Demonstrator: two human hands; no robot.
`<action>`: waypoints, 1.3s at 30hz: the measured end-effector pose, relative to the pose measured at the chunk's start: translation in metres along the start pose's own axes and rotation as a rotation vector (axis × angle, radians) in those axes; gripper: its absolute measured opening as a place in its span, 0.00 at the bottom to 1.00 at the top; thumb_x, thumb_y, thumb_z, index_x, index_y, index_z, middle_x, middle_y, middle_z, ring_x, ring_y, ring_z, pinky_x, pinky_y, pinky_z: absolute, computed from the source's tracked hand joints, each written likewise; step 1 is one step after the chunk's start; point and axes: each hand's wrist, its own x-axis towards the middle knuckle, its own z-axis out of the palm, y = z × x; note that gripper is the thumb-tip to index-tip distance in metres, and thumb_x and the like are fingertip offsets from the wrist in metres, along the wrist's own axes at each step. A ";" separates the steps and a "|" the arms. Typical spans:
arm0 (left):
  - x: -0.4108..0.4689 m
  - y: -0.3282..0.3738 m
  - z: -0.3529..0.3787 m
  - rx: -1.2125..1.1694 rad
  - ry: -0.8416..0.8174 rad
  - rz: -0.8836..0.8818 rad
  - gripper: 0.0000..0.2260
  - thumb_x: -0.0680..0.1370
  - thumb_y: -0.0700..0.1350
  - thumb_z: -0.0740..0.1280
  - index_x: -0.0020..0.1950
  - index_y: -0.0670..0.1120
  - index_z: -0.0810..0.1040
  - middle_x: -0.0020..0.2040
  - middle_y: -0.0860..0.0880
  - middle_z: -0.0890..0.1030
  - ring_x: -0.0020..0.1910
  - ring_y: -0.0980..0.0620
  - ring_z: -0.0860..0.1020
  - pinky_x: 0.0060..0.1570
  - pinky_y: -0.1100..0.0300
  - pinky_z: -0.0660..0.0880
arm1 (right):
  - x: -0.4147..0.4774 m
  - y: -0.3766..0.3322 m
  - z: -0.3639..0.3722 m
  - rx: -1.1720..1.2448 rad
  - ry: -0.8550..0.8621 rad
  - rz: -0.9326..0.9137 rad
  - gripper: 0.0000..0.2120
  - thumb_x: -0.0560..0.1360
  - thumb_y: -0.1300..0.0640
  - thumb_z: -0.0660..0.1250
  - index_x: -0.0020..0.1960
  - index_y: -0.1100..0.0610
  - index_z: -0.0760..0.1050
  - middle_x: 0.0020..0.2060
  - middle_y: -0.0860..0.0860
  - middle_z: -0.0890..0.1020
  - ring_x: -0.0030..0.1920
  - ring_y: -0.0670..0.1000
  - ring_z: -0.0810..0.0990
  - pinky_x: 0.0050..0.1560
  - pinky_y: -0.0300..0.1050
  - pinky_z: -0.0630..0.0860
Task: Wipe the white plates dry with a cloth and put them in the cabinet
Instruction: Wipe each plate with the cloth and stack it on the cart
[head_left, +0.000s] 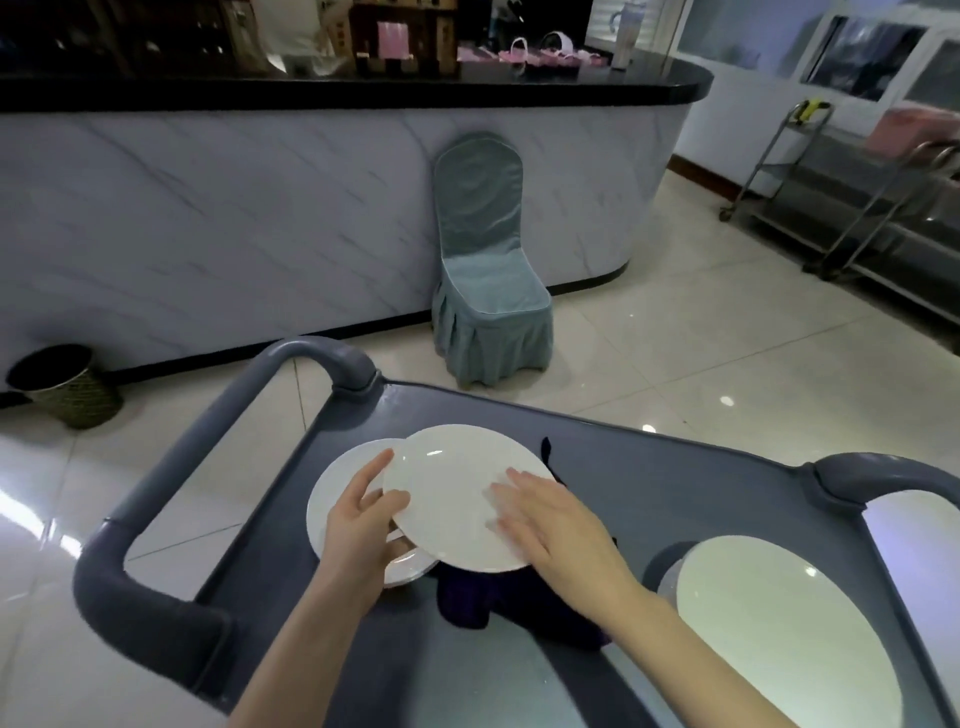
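**Q.** What do the two hands hold in this view?

**A.** My left hand pinches the near-left rim of the top white plate: thumb over the rim, fingers curled beneath it. My right hand lies flat and spread on the plate's upper face, fingers extended, closed on nothing. The plate is tilted and raised partly off the stack of white plates on the left of the grey cart. A dark cloth lies bunched under and behind it. I cannot tell whether the plate's underside touches the cloth.

**Q.** How should the plate be expected to handle?

**A.** Judged by its glaze, it is rigid, moderately heavy for its thinness, and brittle. The highlights on its face suggest a smooth surface, probably slick if still wet. A flat palm gives only friction, so the rim pinch carries the real hold. I would take it at opposite rims, or seat it in the cloth, whose soft fabric grips better than bare skin.

**Q.** What else matters nearby?

**A.** A second stack of plates stands at the cart's right end, well apart. No cabinet is identifiable in this view. A knock of the rim on the stack below could chip it.
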 end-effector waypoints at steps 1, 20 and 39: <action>0.004 -0.001 -0.011 0.004 0.005 0.005 0.21 0.77 0.36 0.65 0.60 0.60 0.80 0.56 0.48 0.81 0.50 0.45 0.80 0.35 0.57 0.80 | 0.005 0.006 0.005 0.007 0.041 0.104 0.21 0.83 0.47 0.59 0.76 0.46 0.67 0.76 0.47 0.65 0.75 0.49 0.62 0.71 0.38 0.58; 0.075 -0.024 -0.113 0.431 0.182 0.145 0.24 0.75 0.34 0.62 0.66 0.55 0.75 0.59 0.54 0.79 0.59 0.51 0.77 0.54 0.54 0.76 | 0.081 -0.040 0.115 0.659 0.185 0.649 0.21 0.70 0.70 0.68 0.58 0.53 0.81 0.50 0.53 0.84 0.51 0.53 0.82 0.57 0.52 0.79; 0.094 -0.031 -0.114 0.672 0.197 0.174 0.21 0.76 0.35 0.66 0.65 0.53 0.78 0.52 0.49 0.69 0.46 0.54 0.76 0.55 0.61 0.72 | 0.090 -0.020 0.124 0.500 0.190 0.656 0.23 0.70 0.70 0.70 0.62 0.53 0.80 0.52 0.53 0.75 0.46 0.53 0.79 0.56 0.46 0.78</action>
